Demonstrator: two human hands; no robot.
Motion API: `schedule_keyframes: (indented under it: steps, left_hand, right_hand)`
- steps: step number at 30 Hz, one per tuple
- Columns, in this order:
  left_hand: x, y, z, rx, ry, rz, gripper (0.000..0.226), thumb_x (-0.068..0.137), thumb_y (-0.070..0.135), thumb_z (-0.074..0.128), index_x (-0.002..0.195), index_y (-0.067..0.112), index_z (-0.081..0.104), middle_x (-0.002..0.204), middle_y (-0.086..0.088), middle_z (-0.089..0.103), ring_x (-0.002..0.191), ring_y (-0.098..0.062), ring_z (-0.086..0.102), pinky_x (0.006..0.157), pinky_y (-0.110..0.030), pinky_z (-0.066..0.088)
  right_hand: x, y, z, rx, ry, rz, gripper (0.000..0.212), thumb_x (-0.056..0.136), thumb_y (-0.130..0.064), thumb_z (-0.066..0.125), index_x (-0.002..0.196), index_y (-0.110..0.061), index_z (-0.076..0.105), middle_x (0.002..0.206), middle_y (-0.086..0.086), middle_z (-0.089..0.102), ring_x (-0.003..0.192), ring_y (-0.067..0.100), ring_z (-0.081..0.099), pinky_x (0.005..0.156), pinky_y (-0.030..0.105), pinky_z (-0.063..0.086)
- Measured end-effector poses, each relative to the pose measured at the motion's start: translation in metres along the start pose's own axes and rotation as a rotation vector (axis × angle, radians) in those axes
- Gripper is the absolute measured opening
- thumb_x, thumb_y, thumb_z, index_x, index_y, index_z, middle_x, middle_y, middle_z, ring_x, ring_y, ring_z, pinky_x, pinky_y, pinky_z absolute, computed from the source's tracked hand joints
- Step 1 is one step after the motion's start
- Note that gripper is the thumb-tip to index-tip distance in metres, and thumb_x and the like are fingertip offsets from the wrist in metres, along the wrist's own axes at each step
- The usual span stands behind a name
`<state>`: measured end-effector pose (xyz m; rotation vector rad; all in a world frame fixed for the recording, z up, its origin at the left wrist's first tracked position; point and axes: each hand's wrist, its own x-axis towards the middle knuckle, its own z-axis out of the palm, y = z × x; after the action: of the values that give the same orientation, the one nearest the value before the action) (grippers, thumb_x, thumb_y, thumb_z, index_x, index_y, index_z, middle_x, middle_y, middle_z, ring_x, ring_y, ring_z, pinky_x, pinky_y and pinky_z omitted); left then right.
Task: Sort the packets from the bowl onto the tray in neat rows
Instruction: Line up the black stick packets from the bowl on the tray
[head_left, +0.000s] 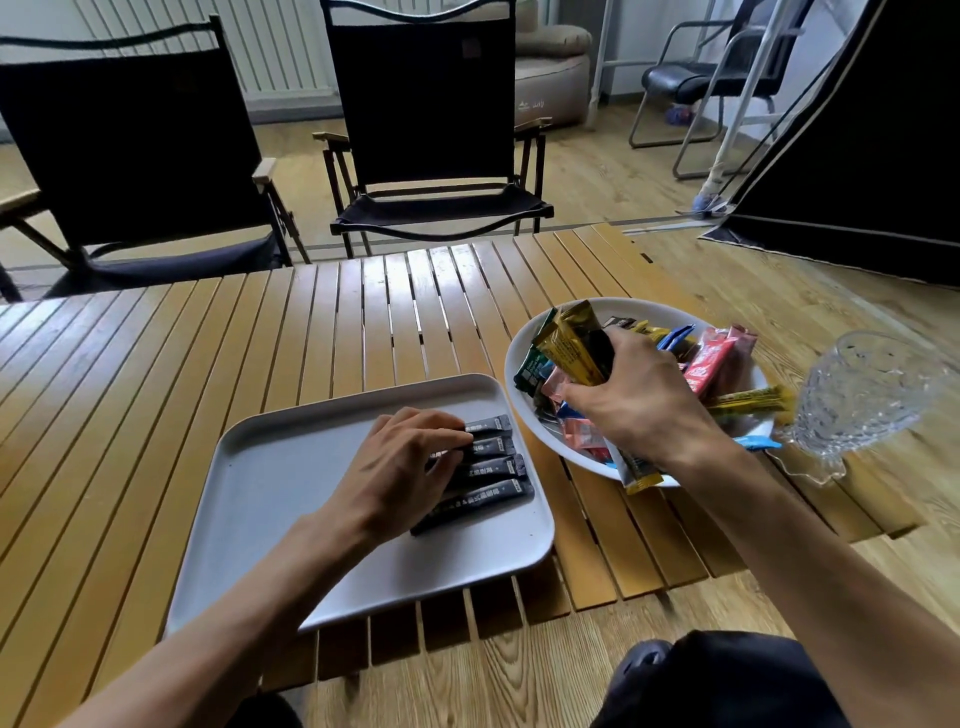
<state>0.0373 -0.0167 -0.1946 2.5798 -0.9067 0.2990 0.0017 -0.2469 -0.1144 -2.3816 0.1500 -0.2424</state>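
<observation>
The slatted wooden table (260, 364) carries everything within arm's reach. The grey tray (291, 467) sits nearest the person, with the white bowl (644, 307) just beside its right edge, probably so each transfer is short. The left hand (410, 462) lies on the tray, its bent fingers and thumb bunched over four dark packets (493, 467) lying side by side, apparently squeezing them into an even row. The right hand (639, 395) is in the bowl, fingers curled round a gold packet (571, 345) lifted above the mixed pile, likely the next kind to sort. Most packets remain in the bowl.
</observation>
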Motion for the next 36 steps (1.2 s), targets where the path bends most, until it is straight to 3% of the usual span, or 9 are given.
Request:
schedule_keyframes:
  steps: [2,4,7,15,21,26,29,33,36]
  left_hand:
    - [0.001,0.004,-0.007,-0.014,0.038,0.0,0.023,0.089,0.024,0.062,0.11,0.027,0.069,0.114,0.008,0.067,0.104,-0.013,0.059,0.087,-0.035,0.047]
    - [0.008,0.018,-0.024,-0.155,0.149,-0.02,0.022,0.088,0.022,0.06,0.108,0.02,0.068,0.108,0.004,0.068,0.098,-0.008,0.061,0.085,-0.028,0.052]
    - [0.031,0.053,-0.051,-0.345,0.275,-0.028,0.018,0.087,0.021,0.061,0.104,0.017,0.064,0.097,0.008,0.065,0.087,0.0,0.06,0.074,-0.011,0.05]
    - [0.056,0.072,-0.057,-0.435,0.104,-0.04,0.009,0.085,0.019,0.067,0.094,0.018,0.069,0.09,0.005,0.068,0.081,-0.004,0.063,0.069,-0.018,0.054]
    - [0.052,0.067,-0.06,-0.35,0.132,0.043,0.012,0.084,0.01,0.067,0.093,0.017,0.068,0.09,0.004,0.067,0.081,-0.003,0.062,0.071,-0.015,0.053]
    - [0.05,0.037,-0.086,-0.673,0.172,-0.374,0.009,0.091,0.012,0.056,0.097,0.013,0.062,0.093,-0.002,0.067,0.082,-0.01,0.065,0.068,-0.021,0.051]
    - [0.035,0.018,-0.085,-0.818,0.21,-0.582,0.009,0.091,0.009,0.057,0.098,0.008,0.062,0.093,-0.008,0.07,0.067,-0.005,0.067,0.056,-0.015,0.048]
    - [0.024,0.003,-0.07,-0.884,0.31,-0.753,0.006,0.09,0.008,0.06,0.094,0.007,0.064,0.09,-0.01,0.07,0.067,-0.014,0.067,0.05,-0.011,0.045]
    - [0.021,-0.001,-0.061,-0.875,0.309,-0.808,0.012,0.09,0.008,0.059,0.1,0.004,0.064,0.088,-0.009,0.069,0.066,-0.012,0.067,0.052,-0.014,0.045]
  right_hand:
    - [-0.002,-0.001,0.002,-0.012,-0.04,0.0,0.026,0.086,-0.025,0.072,0.106,-0.019,0.058,0.083,-0.006,0.065,0.073,0.009,0.066,0.065,0.015,0.053]
    - [-0.003,-0.002,0.005,-0.019,-0.096,-0.008,0.033,0.086,-0.025,0.071,0.115,-0.018,0.057,0.089,-0.001,0.067,0.08,0.016,0.068,0.075,0.027,0.058]
    - [-0.006,-0.006,0.011,-0.074,-0.132,-0.046,0.024,0.085,-0.025,0.07,0.104,-0.022,0.056,0.087,-0.001,0.067,0.083,0.021,0.066,0.081,0.04,0.057]
    - [-0.015,-0.011,0.017,-0.102,-0.162,-0.12,0.02,0.086,-0.02,0.068,0.095,-0.023,0.049,0.073,-0.003,0.059,0.073,0.02,0.063,0.075,0.04,0.056]
    - [-0.014,-0.012,0.015,-0.044,-0.211,-0.107,0.02,0.087,-0.02,0.067,0.1,-0.021,0.052,0.083,-0.003,0.06,0.081,0.018,0.062,0.083,0.041,0.056]
    - [-0.011,-0.009,0.005,-0.048,-0.176,-0.038,0.028,0.086,-0.021,0.069,0.111,-0.021,0.057,0.095,-0.001,0.067,0.089,0.021,0.065,0.085,0.038,0.056]
    - [-0.006,-0.004,-0.004,-0.045,-0.099,0.017,0.02,0.087,-0.022,0.069,0.103,-0.022,0.056,0.082,-0.006,0.063,0.072,0.01,0.063,0.064,0.019,0.049]
    - [-0.001,-0.005,-0.008,-0.004,-0.053,0.021,0.019,0.087,-0.024,0.07,0.096,-0.026,0.054,0.08,-0.01,0.057,0.079,0.014,0.058,0.072,0.024,0.043]
    - [0.0,-0.003,-0.006,-0.011,-0.051,0.022,0.017,0.088,-0.024,0.069,0.096,-0.025,0.054,0.079,-0.01,0.056,0.08,0.014,0.057,0.061,0.018,0.039]
